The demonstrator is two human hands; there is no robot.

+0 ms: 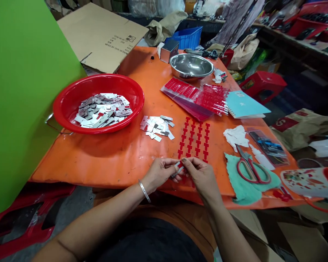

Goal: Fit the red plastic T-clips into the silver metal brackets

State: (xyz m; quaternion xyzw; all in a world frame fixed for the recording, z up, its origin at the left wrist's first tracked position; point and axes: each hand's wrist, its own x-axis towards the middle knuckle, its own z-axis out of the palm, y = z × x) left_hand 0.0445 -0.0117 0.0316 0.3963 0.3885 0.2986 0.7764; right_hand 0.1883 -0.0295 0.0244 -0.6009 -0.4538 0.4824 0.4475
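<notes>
My left hand (pixel 159 174) pinches a small flat metal plate (pixel 175 171) just above the table's near edge. The fingers of my right hand (pixel 203 176) are closed at the plate's far end, on a small red piece (pixel 180 165) lying against the metal. My fingertips cover part of both. Just beyond my hands, red T-shaped pieces (pixel 198 142) stand in columns on the orange table (pixel 109 156). A loose pile of metal plates (pixel 157 126) lies to their left. More plates fill the bottom of a red basin (pixel 98 129).
A green panel (pixel 27 91) stands at the left. Behind the columns are red plastic sheets (pixel 186 91), a steel bowl (pixel 190 75) and a blue notebook (pixel 244 103). Scissors (pixel 253 171) rest on a green cloth (pixel 235 174) at right, beside a white cup (pixel 303 182).
</notes>
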